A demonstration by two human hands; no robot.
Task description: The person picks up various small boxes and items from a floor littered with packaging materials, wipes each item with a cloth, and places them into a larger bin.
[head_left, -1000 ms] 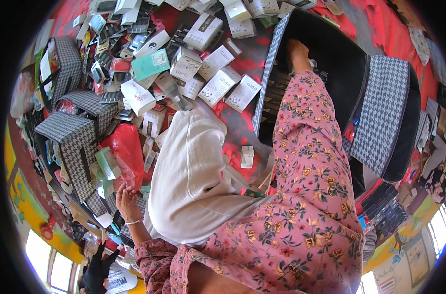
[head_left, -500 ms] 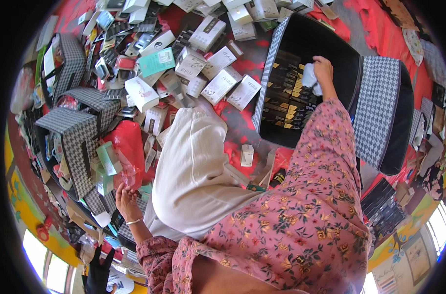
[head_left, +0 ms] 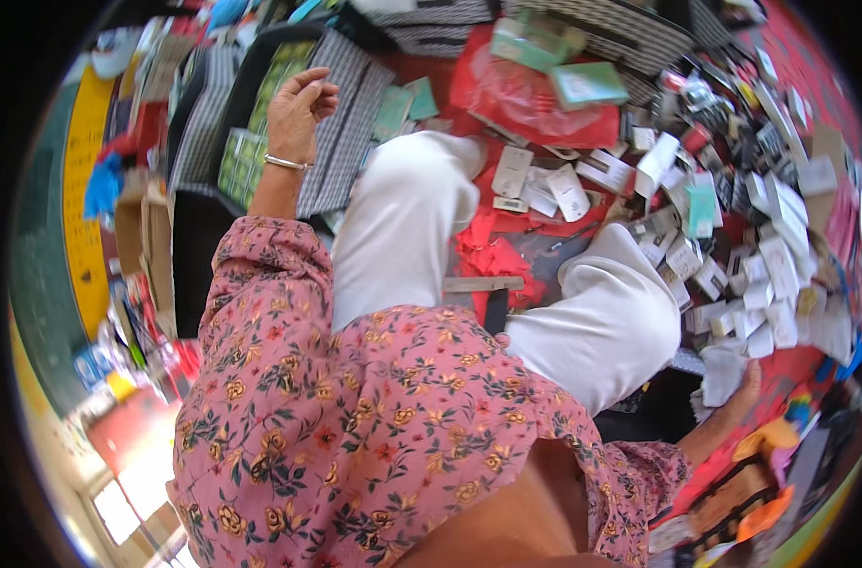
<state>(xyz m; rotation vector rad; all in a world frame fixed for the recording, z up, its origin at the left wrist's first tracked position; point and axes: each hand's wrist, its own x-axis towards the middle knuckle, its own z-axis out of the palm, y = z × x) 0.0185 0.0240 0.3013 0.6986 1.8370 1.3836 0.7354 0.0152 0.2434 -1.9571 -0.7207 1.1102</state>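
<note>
My left hand [head_left: 298, 115], a bracelet at its wrist, hovers over an open houndstooth box [head_left: 341, 118] on the left. Its fingers are loosely bent and apart, with nothing in them. Inside that box lie several green packs [head_left: 244, 163]. At the right, low beside my knee, my right hand [head_left: 737, 405] holds a crumpled white cloth [head_left: 722, 374]. Part of that hand is hidden behind the cloth. Next to it, partly covered by my leg, is a black-lined box [head_left: 663, 407].
Small white boxes [head_left: 779, 265] lie heaped at the right on red sheeting. A red plastic bag [head_left: 544, 104] bears a pale green box [head_left: 590, 85] ahead of me. A wooden strip [head_left: 483, 283] lies between my legs. A cardboard box [head_left: 156, 237] stands at the far left.
The view has swung left. My left hand has moved from beside the red bag to over the box of green packs. My right hand, still holding the cloth, now appears low at the right.
</note>
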